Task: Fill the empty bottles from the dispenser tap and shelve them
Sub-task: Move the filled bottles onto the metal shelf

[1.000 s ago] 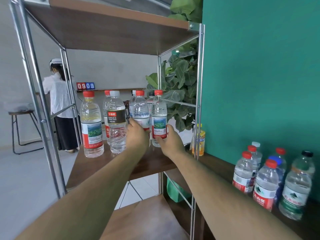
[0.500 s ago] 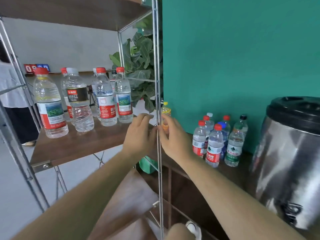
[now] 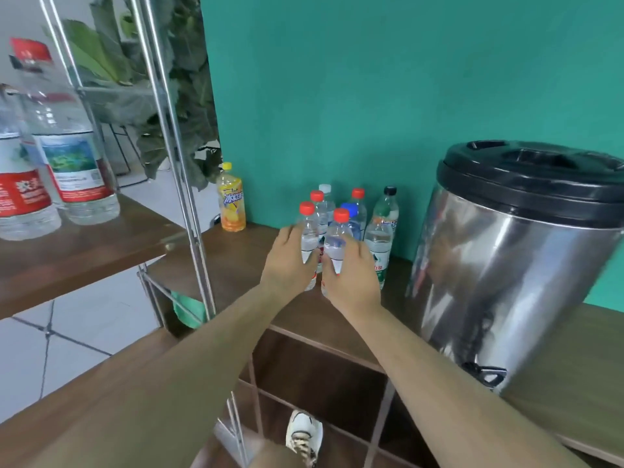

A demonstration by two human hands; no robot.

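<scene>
Several small bottles stand in a cluster on the wooden counter (image 3: 236, 258) by the green wall. My left hand (image 3: 287, 261) grips the front left red-capped bottle (image 3: 308, 228). My right hand (image 3: 351, 275) grips the front right red-capped bottle (image 3: 337, 238). Both bottles stand upright, with their lower parts hidden behind my hands. A steel dispenser (image 3: 513, 265) with a black lid stands at the right, its black tap (image 3: 486, 374) low on the front. Filled bottles (image 3: 71, 157) stand on the rack's wooden shelf (image 3: 84, 251) at the left.
A yellow drink bottle (image 3: 231, 201) stands alone by the wall, left of the cluster. The rack's steel post (image 3: 175, 146) rises between shelf and counter. A leafy plant (image 3: 152, 79) is behind the rack. Open cubbies lie under the counter, and my shoe (image 3: 304, 434) shows below.
My view swung right from the rack to the counter. Both hands left the shelf's edge, crossed past the steel post, and closed round two red-capped bottles in the cluster.
</scene>
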